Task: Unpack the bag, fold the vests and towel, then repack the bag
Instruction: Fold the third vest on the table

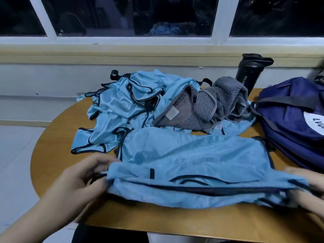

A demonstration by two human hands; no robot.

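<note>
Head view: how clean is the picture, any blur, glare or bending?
Head view: dim, bluish light; both the left hand and right hand are motion-smeared where they grip the vest; window frame bows from the wide lens; no glare.

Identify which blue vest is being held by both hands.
The vest spread flat nearest the person; the left hand and right hand grip its ends. The others lie crumpled behind.

Indoor room, type undetermined; home or office possible. Evidence: white-framed window (220, 20) across the top of the frame, dark outside; round wooden table (57, 137) at centre; pale tiled floor (15, 155) at left.
</note>
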